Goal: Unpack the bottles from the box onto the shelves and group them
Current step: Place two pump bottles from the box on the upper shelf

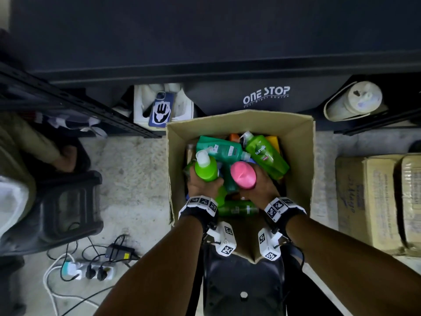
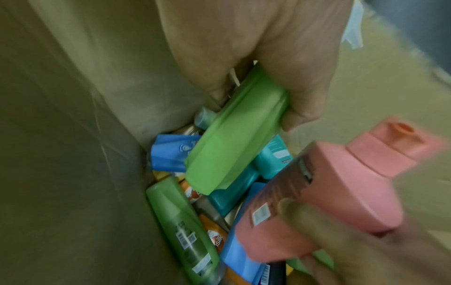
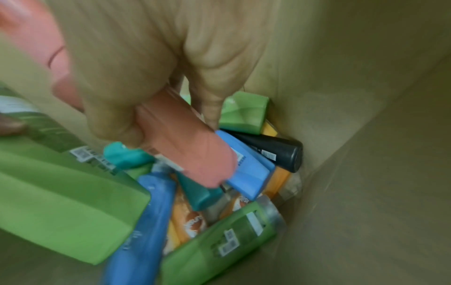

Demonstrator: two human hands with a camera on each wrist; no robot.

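An open cardboard box [image 1: 296,142] on the floor holds several bottles: green, teal, blue, orange, one black. My left hand [image 1: 202,183] grips a light green bottle [image 1: 205,167] with a white cap, upright inside the box; the left wrist view shows the same green bottle [image 2: 234,135] in my left hand [image 2: 280,77]. My right hand [image 1: 259,185] grips a pink bottle [image 1: 243,174], cap end up. In the right wrist view my right hand [image 3: 151,77] wraps the pink bottle [image 3: 190,146] above a blue bottle [image 3: 246,173] and a black bottle [image 3: 278,152].
A dark shelf unit [image 1: 205,53] stands behind the box, with a phone [image 1: 160,110] on a white box below it. A closed carton [image 1: 378,201] sits at the right, a black stool [image 1: 63,201] and a power strip [image 1: 91,270] with cables at the left.
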